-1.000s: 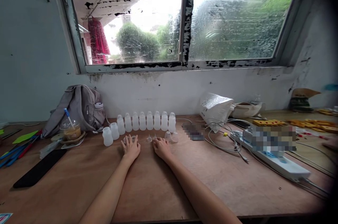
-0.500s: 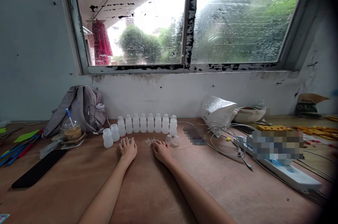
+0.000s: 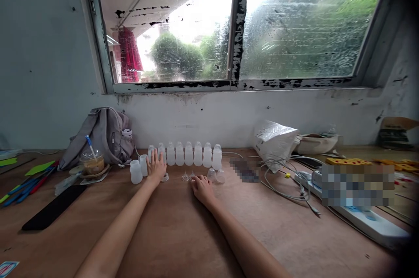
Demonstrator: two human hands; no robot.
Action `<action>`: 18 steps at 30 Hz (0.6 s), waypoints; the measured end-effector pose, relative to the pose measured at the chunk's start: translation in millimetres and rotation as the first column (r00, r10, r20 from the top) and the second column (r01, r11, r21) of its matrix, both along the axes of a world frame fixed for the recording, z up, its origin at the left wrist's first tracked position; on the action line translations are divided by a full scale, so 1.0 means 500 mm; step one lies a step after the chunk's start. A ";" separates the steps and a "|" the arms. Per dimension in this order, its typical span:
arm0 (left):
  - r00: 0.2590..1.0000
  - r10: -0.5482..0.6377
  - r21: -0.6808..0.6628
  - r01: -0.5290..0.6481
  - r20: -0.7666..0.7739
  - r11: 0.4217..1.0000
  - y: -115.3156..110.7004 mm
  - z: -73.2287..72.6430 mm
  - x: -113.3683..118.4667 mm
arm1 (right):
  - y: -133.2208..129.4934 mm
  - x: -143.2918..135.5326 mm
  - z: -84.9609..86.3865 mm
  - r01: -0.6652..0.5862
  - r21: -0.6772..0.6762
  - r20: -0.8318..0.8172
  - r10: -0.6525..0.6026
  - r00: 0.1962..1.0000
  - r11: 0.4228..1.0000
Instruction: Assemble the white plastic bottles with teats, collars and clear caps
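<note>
My left hand (image 3: pixel 156 166) reaches up with its fingers spread, in front of the left end of a row of capped white baby bottles (image 3: pixel 188 155). It partly hides the bottles there and seems to hold nothing. Two bottles without caps, one of them the front bottle (image 3: pixel 135 172), stand just left of it. Beside its wrist lies a white ring (image 3: pixel 165 176). My right hand (image 3: pixel 202 187) rests on the table with its fingers out, beside two clear bottle teats (image 3: pixel 185 177). Two clear caps (image 3: pixel 220 176) lie to the right of that hand.
A grey backpack (image 3: pixel 104 138) and a drink cup (image 3: pixel 92 162) stand at the back left, near a black flat strip (image 3: pixel 54 208). On the right are a white bag (image 3: pixel 275 140), tangled cables (image 3: pixel 284 197) and a power strip (image 3: pixel 369 221).
My left hand has lifted off the table and moved forward to the bottles, its fingers spreading. The white ring now shows beside it. The right hand stays nearly in place; the view shifts slightly.
</note>
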State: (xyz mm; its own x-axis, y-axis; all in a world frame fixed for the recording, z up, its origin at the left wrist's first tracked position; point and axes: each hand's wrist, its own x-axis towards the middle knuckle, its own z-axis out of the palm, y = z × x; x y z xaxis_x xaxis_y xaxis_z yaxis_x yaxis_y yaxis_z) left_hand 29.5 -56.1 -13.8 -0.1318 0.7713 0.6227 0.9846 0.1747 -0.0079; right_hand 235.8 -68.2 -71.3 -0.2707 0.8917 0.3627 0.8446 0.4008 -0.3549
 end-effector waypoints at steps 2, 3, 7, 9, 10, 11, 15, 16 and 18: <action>0.998 0.047 0.021 -0.046 -0.036 0.999 0.024 0.030 -0.034 | 0.000 0.000 0.001 0.009 -0.009 0.007 -0.009 1.000 1.000; 0.998 0.060 0.020 -0.059 -0.034 0.998 0.035 0.042 -0.050 | -0.001 0.000 0.001 0.012 -0.013 0.008 -0.012 1.000 1.000; 0.998 0.057 0.016 -0.057 -0.001 0.998 0.057 0.063 -0.085 | -0.001 -0.002 0.000 0.025 -0.018 0.007 -0.025 1.000 1.000; 0.999 0.035 0.026 -0.035 0.017 0.999 0.055 0.063 -0.084 | 0.000 -0.002 -0.001 0.029 -0.021 0.006 -0.029 1.000 0.999; 1.000 0.017 0.034 -0.018 0.025 0.999 0.052 0.062 -0.080 | 0.000 -0.003 -0.001 0.029 -0.021 0.004 -0.029 1.000 0.999; 0.999 -0.006 0.042 0.005 0.031 0.999 0.048 0.062 -0.075 | 0.000 -0.003 -0.002 0.029 -0.020 0.001 -0.029 1.000 0.999; 0.992 -0.121 0.094 0.118 0.034 0.989 0.020 0.068 -0.051 | -0.001 -0.003 0.000 0.036 -0.008 -0.024 -0.036 0.999 0.999; 0.985 -0.162 0.128 0.154 0.055 0.980 0.011 0.069 -0.042 | -0.002 -0.003 0.002 0.041 -0.006 -0.027 -0.041 0.999 0.999; 0.948 -0.280 0.244 0.238 0.153 0.940 -0.011 0.062 -0.018 | -0.002 -0.003 0.005 0.056 0.003 -0.055 -0.055 0.997 0.998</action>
State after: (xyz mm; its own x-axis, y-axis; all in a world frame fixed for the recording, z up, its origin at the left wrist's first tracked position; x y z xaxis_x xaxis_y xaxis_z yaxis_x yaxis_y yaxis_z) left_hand 20.6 -61.7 17.0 -0.0732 0.6405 0.7645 0.9765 -0.1099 0.1856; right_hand 234.5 -69.4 -69.0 -0.2004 0.9030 0.3800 0.8449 0.3557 -0.3997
